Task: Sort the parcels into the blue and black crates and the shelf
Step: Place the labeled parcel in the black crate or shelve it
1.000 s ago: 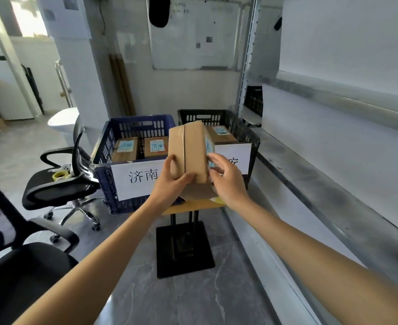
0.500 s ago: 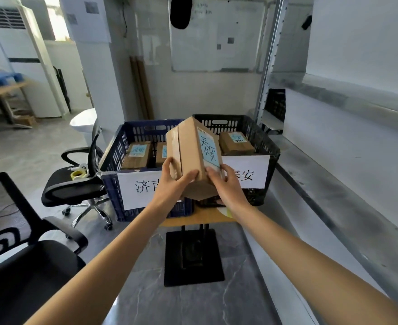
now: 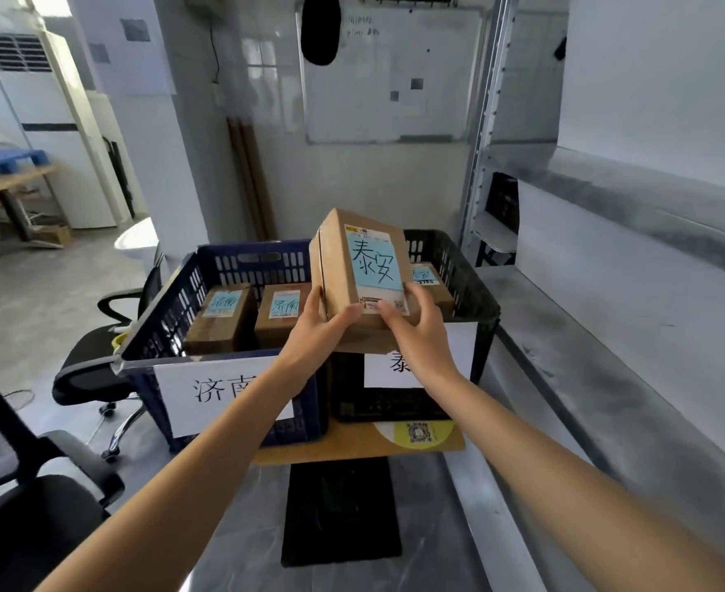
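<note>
Holds a brown cardboard parcel [image 3: 338, 277] upright in the air with both hands, over the spot where two crates meet, blue handwritten label facing the camera. Grips the lower left corner with the left hand [image 3: 316, 331], thumb curled onto the front; clasps the lower right corner with the right hand [image 3: 416, 333], fingers wrapped round the side. Below, touching side by side on a small wooden table [image 3: 352, 444]: blue crate [image 3: 224, 267] on the left, containing two labelled parcels [image 3: 222, 322]; black crate [image 3: 474, 288] on the right, containing another parcel [image 3: 437, 290]. Grey metal shelf [image 3: 608, 378] along the right.
</note>
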